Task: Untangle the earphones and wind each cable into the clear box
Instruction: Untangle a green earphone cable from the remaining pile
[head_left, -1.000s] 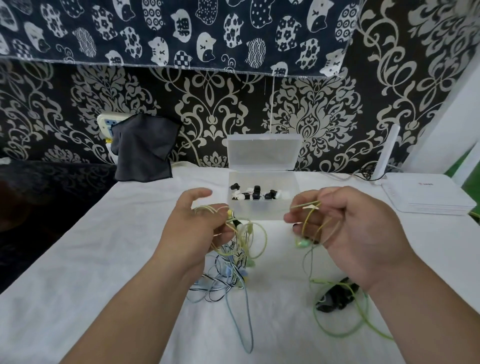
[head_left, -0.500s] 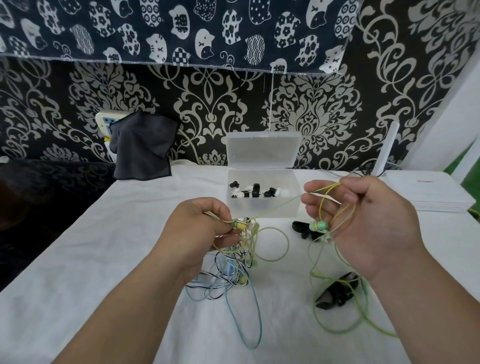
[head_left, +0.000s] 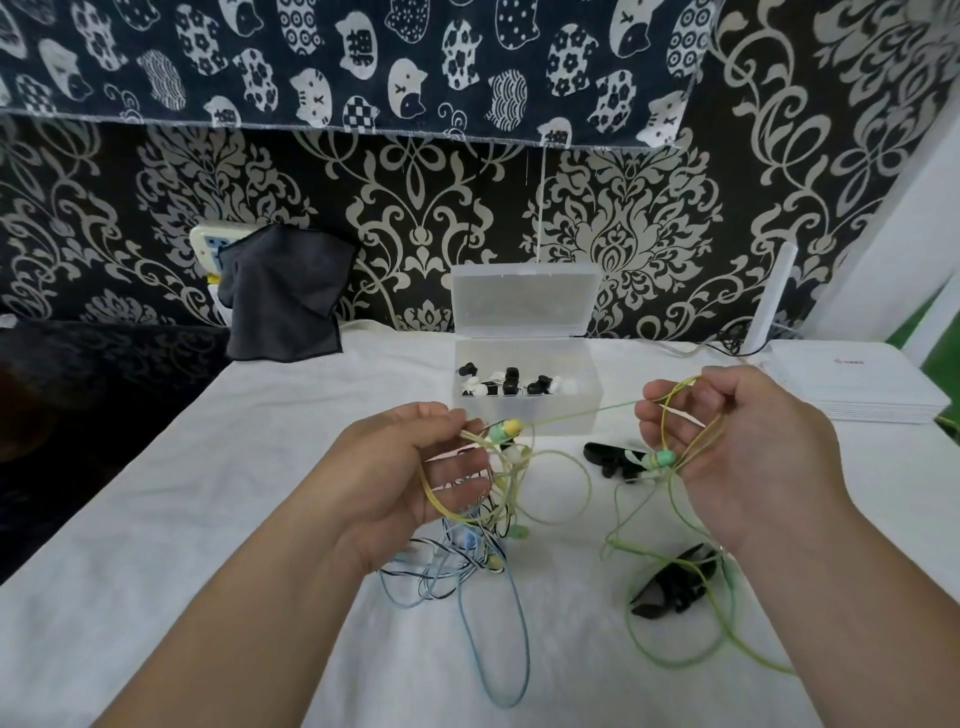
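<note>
Stretching a green cable taut between both hands, above the white table and just in front of the clear box, open-lidded and already holding black and white earbuds. Gripping with the left hand a bundle of yellow and green strands, fingers curled, with a yellow-and-green earbud poking out at the fingertips. Clenching the right hand on several green loops, with a second earbud dangling just beside the fingers. Leaving the rest of the tangle, blue, black-and-white and yellow, on the table under the left hand, with a long blue loop trailing toward the near edge. Risking a tighter knot by pulling harder along that taut line, given a green strand apparently threaded through the left-hand bundle. Probably cinching the loops round the right fingers and snagging them on the dangling earbud. Possibly catching the loose green slack on the black clip near the right wrist and starting a fresh snarl. Straining thin wire at an earbud joint with any sharp tug
</note>
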